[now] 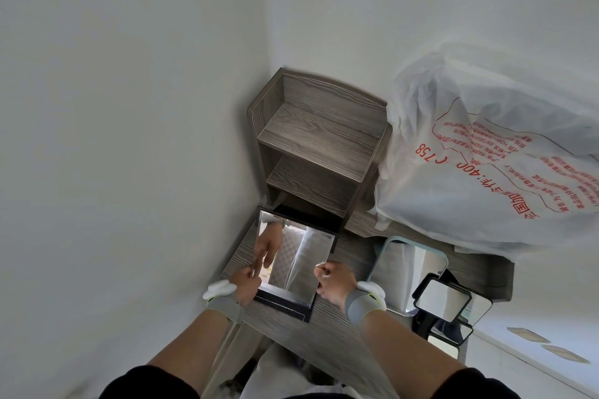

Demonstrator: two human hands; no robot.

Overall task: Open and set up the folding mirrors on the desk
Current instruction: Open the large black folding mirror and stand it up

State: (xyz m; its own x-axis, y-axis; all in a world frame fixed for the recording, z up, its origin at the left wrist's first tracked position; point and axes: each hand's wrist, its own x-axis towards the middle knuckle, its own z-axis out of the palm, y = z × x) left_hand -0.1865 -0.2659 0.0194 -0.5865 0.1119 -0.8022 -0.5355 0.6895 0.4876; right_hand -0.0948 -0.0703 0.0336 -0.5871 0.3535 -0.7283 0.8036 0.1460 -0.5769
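Head view is showing both hands working one black-framed mirror (301,256) at the near-left part of the desk (324,343), just in front of the shelf (319,139). The left hand (243,282) is pinching the panel's left edge with curled fingers, and the right hand (334,282) is pinching the right edge in the same way. The panel is tilting up off its black base (285,301), which is lying flat on the desk at 6 o'clock from the glass.

As I judge it, the step in hand is raising the panel to a standing angle. To do it well, both hands should be lifting evenly from the frame edges, fingertips off the glass, while the base is staying flat so the hinge is not twisting. The tilt should be stopping where the panel is holding itself up; whether the stand is locking I cannot tell.

At 12 o'clock the shelf's lower opening is sitting right behind the panel's top edge, so swinging the panel too far back may be knocking it there. At 3 o'clock a teal-rimmed mirror (405,262) is lying near, with a small black mirror (443,300) overlapping it and more stacked beyond at 4 o'clock; the right elbow should be staying clear of them. A big plastic bag (486,155) is crowding the desk at 2 o'clock, leaving little room there.
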